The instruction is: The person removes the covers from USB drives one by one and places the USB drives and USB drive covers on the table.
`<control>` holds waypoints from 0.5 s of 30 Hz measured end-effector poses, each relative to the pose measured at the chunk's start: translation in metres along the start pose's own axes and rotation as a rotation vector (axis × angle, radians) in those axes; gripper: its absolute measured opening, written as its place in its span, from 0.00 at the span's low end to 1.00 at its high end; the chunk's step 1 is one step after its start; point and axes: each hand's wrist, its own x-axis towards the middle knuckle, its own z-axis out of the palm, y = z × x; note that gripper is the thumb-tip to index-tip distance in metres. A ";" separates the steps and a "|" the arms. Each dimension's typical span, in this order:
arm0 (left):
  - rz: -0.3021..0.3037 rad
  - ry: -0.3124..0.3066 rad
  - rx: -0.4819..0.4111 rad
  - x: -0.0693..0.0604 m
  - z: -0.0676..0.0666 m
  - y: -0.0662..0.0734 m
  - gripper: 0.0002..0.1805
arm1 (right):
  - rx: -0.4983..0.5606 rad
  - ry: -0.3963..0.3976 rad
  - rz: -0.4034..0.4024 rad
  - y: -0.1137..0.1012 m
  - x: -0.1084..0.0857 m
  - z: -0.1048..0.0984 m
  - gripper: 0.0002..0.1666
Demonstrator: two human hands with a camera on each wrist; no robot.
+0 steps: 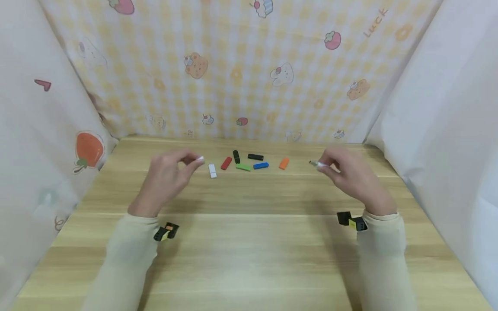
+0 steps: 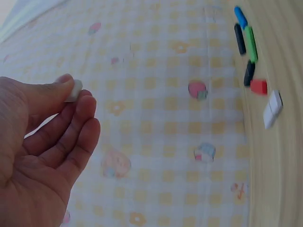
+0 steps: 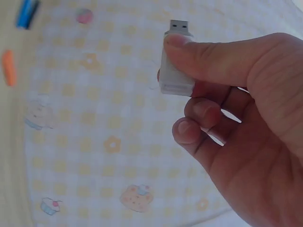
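My left hand (image 1: 167, 177) pinches a small white USB stick cap (image 2: 75, 91) between thumb and fingertips, above the left side of the table. On the right, my other hand (image 1: 350, 177) holds a white USB stick (image 3: 174, 78) by its body with thumb and fingers, its metal plug (image 3: 179, 25) bare and pointing up in the right wrist view. Both hands are raised and well apart. Nearest the left hand, a white USB stick (image 1: 212, 170) lies on the table. The orange USB stick (image 1: 284, 163) lies to the left of the right hand.
Between the hands on the wooden table (image 1: 249, 250) lie a red stick (image 1: 226, 163), two black ones (image 1: 236, 157), a green one (image 1: 243, 167) and a blue one (image 1: 260, 165). A checked curtain (image 1: 241, 99) hangs behind, with white cloth at both sides.
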 end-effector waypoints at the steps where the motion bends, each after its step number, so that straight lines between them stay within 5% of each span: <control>1: 0.038 -0.008 -0.012 0.002 0.001 0.000 0.03 | -0.005 0.019 -0.005 0.001 -0.001 -0.004 0.11; 5: 0.148 -0.029 -0.051 0.006 0.013 0.006 0.04 | -0.009 0.024 -0.037 -0.004 0.001 -0.007 0.07; 15: 0.142 -0.051 -0.034 0.004 0.028 0.012 0.07 | 0.016 -0.111 0.124 -0.009 0.002 -0.004 0.04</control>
